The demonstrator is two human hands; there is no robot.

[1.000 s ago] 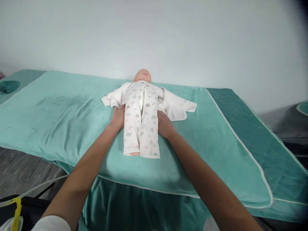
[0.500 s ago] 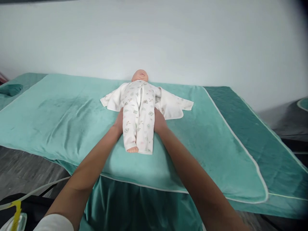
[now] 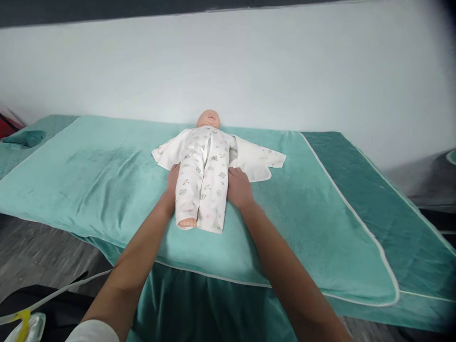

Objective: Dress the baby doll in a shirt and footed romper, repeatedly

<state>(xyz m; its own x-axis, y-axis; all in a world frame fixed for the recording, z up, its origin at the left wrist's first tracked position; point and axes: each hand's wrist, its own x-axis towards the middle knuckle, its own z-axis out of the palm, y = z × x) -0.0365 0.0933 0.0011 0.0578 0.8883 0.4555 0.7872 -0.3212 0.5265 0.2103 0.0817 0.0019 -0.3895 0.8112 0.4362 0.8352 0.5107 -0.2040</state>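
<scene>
A baby doll (image 3: 208,118) lies on its back on a teal bed (image 3: 107,166), head towards the wall. It wears a white printed romper (image 3: 203,183); one bare foot (image 3: 187,222) shows at the left leg end. My left hand (image 3: 172,185) presses against the doll's left hip and my right hand (image 3: 238,187) against the right hip. Both hands curl around the doll's sides, fingers partly tucked under the romper. The romper's sleeves and a loose white flap (image 3: 260,159) spread out on either side.
A darker teal sheet (image 3: 392,190) covers the bed's right part, edged with white piping. A folded teal cloth (image 3: 24,137) lies far left. A white tube and a yellow-tagged bag (image 3: 24,323) sit at the bottom left over the grey floor.
The doll's legs have shifted slightly to the left and its bare foot shows more. My hands stay on its hips. The camera has tilted up a little.
</scene>
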